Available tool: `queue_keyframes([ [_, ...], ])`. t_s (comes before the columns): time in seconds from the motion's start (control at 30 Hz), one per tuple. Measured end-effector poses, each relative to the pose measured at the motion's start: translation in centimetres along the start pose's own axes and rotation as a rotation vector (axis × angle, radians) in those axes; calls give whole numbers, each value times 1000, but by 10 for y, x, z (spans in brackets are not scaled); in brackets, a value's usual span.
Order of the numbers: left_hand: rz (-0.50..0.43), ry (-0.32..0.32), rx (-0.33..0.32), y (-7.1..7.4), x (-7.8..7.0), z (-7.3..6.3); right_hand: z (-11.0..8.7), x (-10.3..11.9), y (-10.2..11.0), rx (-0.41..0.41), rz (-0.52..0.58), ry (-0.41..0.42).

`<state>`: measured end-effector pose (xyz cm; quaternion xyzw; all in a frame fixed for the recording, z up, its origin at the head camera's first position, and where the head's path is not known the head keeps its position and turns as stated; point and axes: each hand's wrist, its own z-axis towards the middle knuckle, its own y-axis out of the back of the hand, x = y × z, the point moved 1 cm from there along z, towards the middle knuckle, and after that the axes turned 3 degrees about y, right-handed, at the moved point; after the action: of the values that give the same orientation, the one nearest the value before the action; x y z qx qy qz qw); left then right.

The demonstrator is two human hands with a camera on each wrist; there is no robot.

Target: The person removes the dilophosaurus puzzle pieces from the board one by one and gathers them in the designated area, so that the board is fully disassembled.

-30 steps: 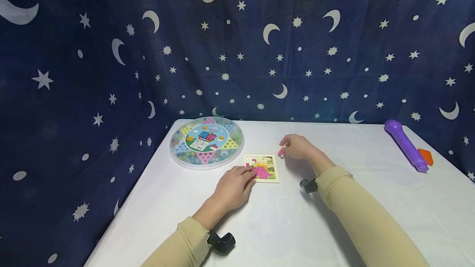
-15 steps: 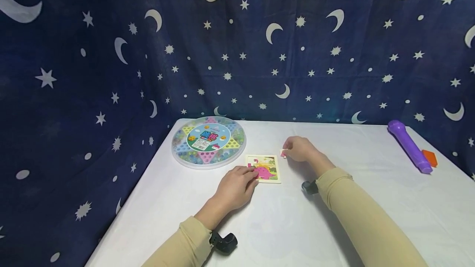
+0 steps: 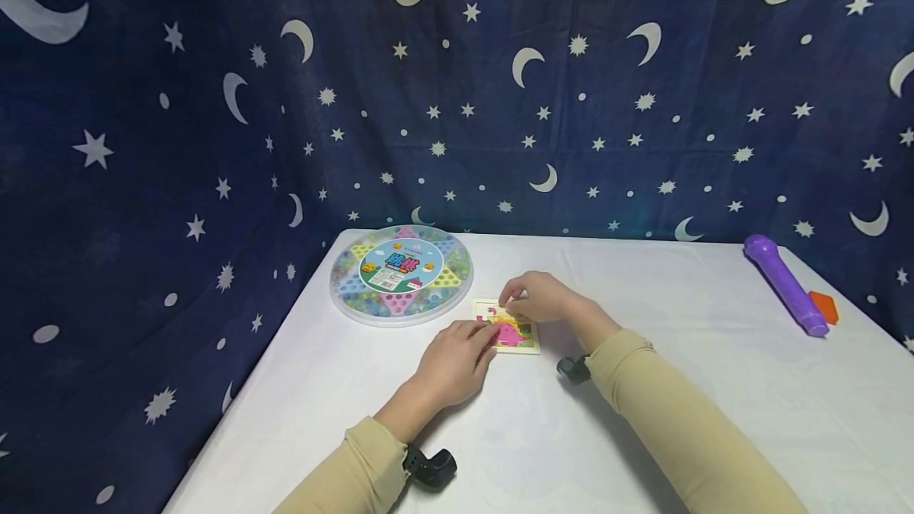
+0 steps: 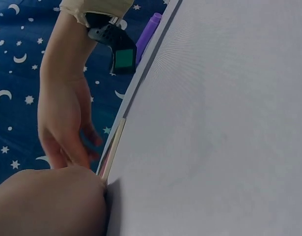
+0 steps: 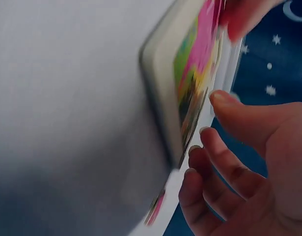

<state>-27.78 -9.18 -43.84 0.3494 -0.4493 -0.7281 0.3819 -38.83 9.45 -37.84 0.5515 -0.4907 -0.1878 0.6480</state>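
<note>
A small square jigsaw puzzle board [image 3: 527,350] with a pink dinosaur picture and a pale frame lies on the white table. My left hand [image 3: 455,363] rests at its left side, fingertips over the picture. Above the board's far right corner is my right hand [image 3: 544,297]. In the right wrist view, the right thumb [image 5: 244,115] and fingers [image 5: 229,164] are spread apart, with nothing visible between them. A loose pink puzzle piece [image 5: 155,209] lies on the table beyond the board's corner; in the head view the right hand hides it.
A round Chinese checkers set [image 3: 401,304] in a clear case stands at the back left. Toward the right edge lie a purple microphone-shaped toy [image 3: 785,285] and an orange block [image 3: 824,307]. A dark star-and-moon curtain [image 3: 471,86] hangs behind the table.
My right hand has let go of the pink piece right of the board and moved left, over the board's far corner. The left hand stays on the board.
</note>
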Motion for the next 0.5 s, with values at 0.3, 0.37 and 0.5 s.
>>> queue_keyframes([
  [0.3,120,10,19,-1,-9,6,6,12,-4,40,-71,49],
  [0.37,134,22,23,-1,-9,6,7,13,-4,60,-84,49],
  [0.5,138,44,39,0,-9,6,8,17,-6,92,-96,49],
])
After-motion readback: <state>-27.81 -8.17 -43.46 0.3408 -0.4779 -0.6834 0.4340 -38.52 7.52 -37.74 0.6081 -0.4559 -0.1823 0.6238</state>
